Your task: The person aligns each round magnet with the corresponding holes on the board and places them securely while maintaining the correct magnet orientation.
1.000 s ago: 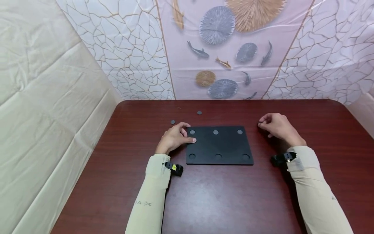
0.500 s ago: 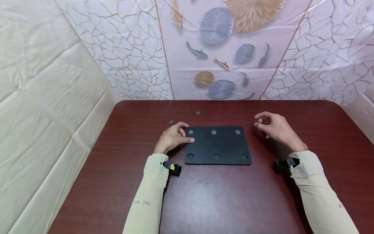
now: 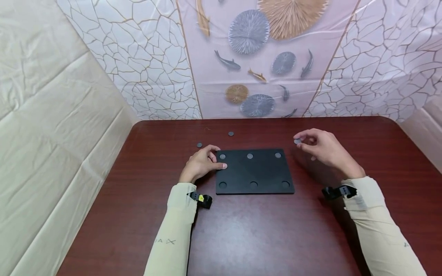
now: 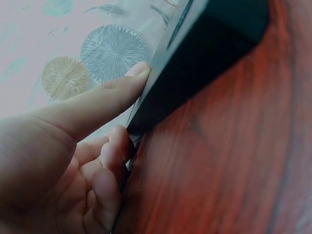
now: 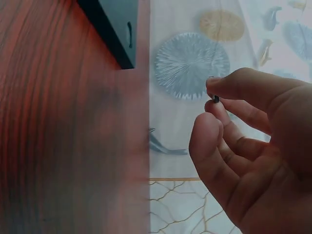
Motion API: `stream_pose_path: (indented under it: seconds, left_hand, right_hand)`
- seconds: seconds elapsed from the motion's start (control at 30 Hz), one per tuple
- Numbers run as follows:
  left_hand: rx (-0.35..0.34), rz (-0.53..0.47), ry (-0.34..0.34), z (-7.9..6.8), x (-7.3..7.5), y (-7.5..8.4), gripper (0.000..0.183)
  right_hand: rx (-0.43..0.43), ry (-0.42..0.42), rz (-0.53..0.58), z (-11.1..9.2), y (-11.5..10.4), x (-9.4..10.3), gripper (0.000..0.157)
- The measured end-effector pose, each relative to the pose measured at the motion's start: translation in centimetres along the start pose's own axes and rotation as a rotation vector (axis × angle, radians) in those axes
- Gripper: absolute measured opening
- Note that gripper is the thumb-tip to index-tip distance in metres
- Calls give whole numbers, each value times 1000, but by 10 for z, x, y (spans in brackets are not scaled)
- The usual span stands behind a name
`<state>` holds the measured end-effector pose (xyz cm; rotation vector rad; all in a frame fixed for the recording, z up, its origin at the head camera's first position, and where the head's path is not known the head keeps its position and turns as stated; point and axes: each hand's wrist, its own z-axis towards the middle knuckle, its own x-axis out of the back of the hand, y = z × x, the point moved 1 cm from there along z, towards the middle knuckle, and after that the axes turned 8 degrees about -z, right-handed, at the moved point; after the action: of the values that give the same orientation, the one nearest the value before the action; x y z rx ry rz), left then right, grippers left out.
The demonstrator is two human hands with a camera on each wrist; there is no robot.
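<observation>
A black board (image 3: 254, 172) lies flat on the table, with round recesses along its near and far edges. Grey discs (image 3: 250, 156) fill the far row; the near recesses (image 3: 253, 184) hold none. My left hand (image 3: 202, 163) grips the board's left edge, thumb on top and the other fingers curled against the side, as the left wrist view also shows. Beyond the board's right edge, my right hand (image 3: 324, 149) pinches a small grey disc (image 3: 297, 141) between thumb and fingertips, raised off the table. In the right wrist view this disc (image 5: 216, 99) appears edge-on.
Two loose grey discs lie on the dark red table (image 3: 228, 237): one disc (image 3: 199, 145) just beyond my left hand, another disc (image 3: 231, 133) farther back. A patterned cloth (image 3: 255, 76) hangs behind the table's far edge. Pale fabric (image 3: 62, 153) covers the left side.
My right hand has lifted the disc from the table and moved slightly left toward the board. The left hand stays on the board's edge. The head view has shifted a little.
</observation>
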<state>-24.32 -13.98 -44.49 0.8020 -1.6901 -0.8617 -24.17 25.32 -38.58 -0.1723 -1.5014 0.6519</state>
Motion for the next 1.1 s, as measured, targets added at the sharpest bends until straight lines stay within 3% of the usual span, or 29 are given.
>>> stream_pose_path:
  seconds: [0.47, 0.9, 1.1]
  left_hand:
    - [-12, -1, -3, 2, -1, 2, 60]
    - [25, -11, -5, -2, 1, 0, 60]
    - [18, -10, 0, -2, 0, 2, 60]
  right_hand:
    - [44, -35, -9, -6, -29, 12, 20]
    - [135, -26, -2, -8, -54, 9, 15]
    - [134, -27, -12, -9, -59, 9, 16]
